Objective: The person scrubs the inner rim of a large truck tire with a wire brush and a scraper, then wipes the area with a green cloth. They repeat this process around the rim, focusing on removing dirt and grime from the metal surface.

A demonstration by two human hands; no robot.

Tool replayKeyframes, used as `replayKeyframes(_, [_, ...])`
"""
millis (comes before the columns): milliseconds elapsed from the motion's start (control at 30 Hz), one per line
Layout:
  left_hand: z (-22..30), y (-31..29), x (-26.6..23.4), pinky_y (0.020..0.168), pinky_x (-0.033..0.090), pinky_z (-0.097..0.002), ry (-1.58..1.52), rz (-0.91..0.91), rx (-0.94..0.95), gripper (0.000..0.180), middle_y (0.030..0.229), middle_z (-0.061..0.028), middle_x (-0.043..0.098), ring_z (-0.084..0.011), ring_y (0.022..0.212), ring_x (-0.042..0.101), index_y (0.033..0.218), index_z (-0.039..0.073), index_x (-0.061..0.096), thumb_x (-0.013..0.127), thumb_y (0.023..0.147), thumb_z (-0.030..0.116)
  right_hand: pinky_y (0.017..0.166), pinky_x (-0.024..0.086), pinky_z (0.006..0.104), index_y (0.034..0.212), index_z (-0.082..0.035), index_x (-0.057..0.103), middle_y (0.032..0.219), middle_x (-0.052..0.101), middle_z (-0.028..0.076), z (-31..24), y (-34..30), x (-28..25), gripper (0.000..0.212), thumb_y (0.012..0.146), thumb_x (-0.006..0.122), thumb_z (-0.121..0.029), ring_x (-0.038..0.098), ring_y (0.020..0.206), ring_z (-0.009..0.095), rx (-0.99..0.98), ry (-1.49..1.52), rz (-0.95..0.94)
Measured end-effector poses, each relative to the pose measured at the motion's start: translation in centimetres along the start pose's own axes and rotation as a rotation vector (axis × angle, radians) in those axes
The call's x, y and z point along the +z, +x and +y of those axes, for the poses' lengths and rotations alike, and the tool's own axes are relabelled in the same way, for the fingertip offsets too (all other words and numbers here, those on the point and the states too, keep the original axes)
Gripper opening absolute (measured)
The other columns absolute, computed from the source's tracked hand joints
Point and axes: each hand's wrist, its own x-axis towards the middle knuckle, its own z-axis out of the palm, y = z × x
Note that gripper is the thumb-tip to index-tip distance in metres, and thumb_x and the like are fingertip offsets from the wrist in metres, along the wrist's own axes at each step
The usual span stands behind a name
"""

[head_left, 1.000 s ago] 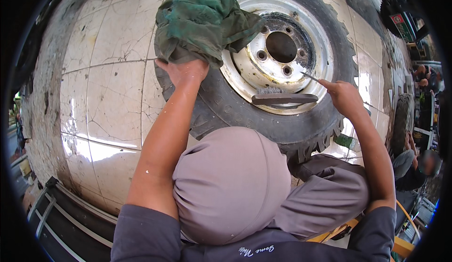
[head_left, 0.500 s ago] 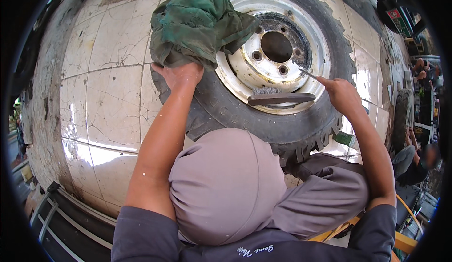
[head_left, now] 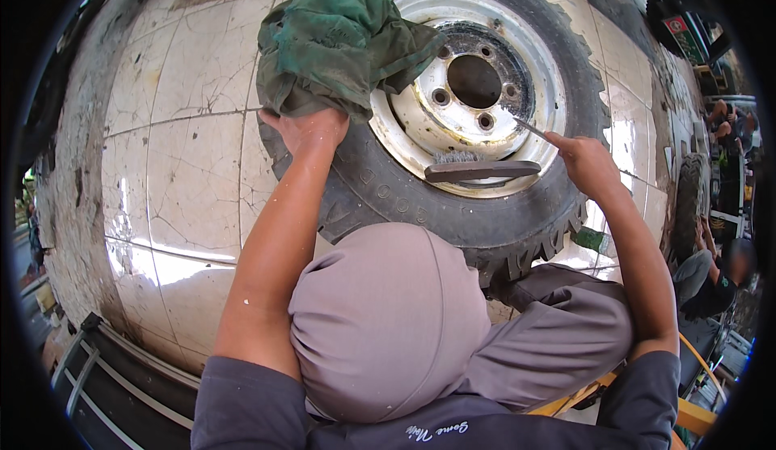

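A big black tyre (head_left: 420, 208) on a white steel rim (head_left: 420, 119) lies on the tiled floor in front of my bent knees. My left hand (head_left: 307, 131) rests on the tyre's left sidewall, its fingers on the lower edge of a crumpled green rag (head_left: 339, 38) that drapes over tyre and rim. My right hand (head_left: 586, 163) pinches a thin metal rod (head_left: 529, 128) that points into the rim near the hub holes. A wire brush (head_left: 481, 169) with a dark handle lies across the rim's lower part.
Cracked white floor tiles (head_left: 186, 151) spread to the left. A metal track (head_left: 105, 369) runs along the lower left. Another person (head_left: 711, 276) sits at the right edge near another tyre (head_left: 687, 191). A yellow frame (head_left: 687, 414) shows under my right leg.
The view has shifted slightly; both hands stay in place on the tyre, and my right hand has eased the rod a little along the rim.
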Motion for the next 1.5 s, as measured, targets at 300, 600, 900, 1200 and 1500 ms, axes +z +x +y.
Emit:
replayKeyframes(300, [0.3, 0.1, 0.0, 0.12, 0.003, -0.0592, -0.001, 0.012, 0.045, 0.088, 0.16, -0.0065, 0.029, -0.0266, 0.149, 0.024, 0.156, 0.02, 0.023, 0.052, 0.086, 0.065, 0.082, 0.051, 0.0509, 0.139, -0.007, 0.05, 0.101, 0.068, 0.025, 3.2, 0.7, 1.9, 0.048, 0.092, 0.052, -0.015, 0.065, 0.092, 0.044, 0.234, 0.467, 0.129])
replayKeyframes(600, [0.4, -0.2, -0.3, 0.119, 0.008, -0.061, -0.034, 0.029, 0.05, 0.087, 0.16, -0.01, 0.028, -0.03, 0.147, 0.026, 0.156, 0.016, 0.023, 0.055, 0.087, 0.058, 0.079, 0.05, 0.0576, 0.111, 0.002, 0.048, 0.09, 0.065, 0.035, -1.3, -0.2, 5.9, 0.023, 0.089, 0.049, -0.006, 0.064, 0.086, 0.05, 0.289, 0.252, 0.137])
replayKeyframes(900, [0.0, 0.2, 0.1, 0.12, 0.007, -0.0577, 0.014, 0.027, 0.053, 0.09, 0.159, -0.0084, 0.031, -0.026, 0.146, 0.029, 0.154, 0.014, 0.026, 0.057, 0.085, 0.061, 0.085, 0.05, 0.0528, 0.123, -0.001, 0.059, 0.091, 0.066, 0.032, -6.5, -1.5, 8.9, 0.036, 0.087, 0.059, -0.008, 0.063, 0.092, 0.048, 0.204, 0.572, 0.295])
replayKeyframes(1200, [-0.7, 0.6, 1.0, 0.117, 0.01, -0.0619, 0.0, 0.009, 0.094, 0.087, 0.159, -0.0138, 0.028, -0.0337, 0.146, 0.028, 0.154, 0.012, 0.025, 0.057, 0.087, 0.056, 0.086, 0.05, 0.0514, 0.135, 0.002, 0.051, 0.095, 0.067, 0.032, -7.9, -0.3, 8.3, 0.048, 0.09, 0.06, -0.012, 0.062, 0.093, 0.048, 0.353, 0.557, 0.24])
replayKeyframes(1500, [-0.9, 0.6, 1.4, 0.117, 0.009, -0.0617, 0.02, 0.036, 0.086, 0.086, 0.16, -0.0132, 0.028, -0.0332, 0.146, 0.026, 0.155, 0.013, 0.024, 0.058, 0.086, 0.053, 0.086, 0.051, 0.0496, 0.133, 0.006, 0.051, 0.095, 0.069, 0.028, -8.1, 0.2, 7.5, 0.047, 0.09, 0.059, -0.009, 0.063, 0.097, 0.047, 0.341, 0.48, 0.17])
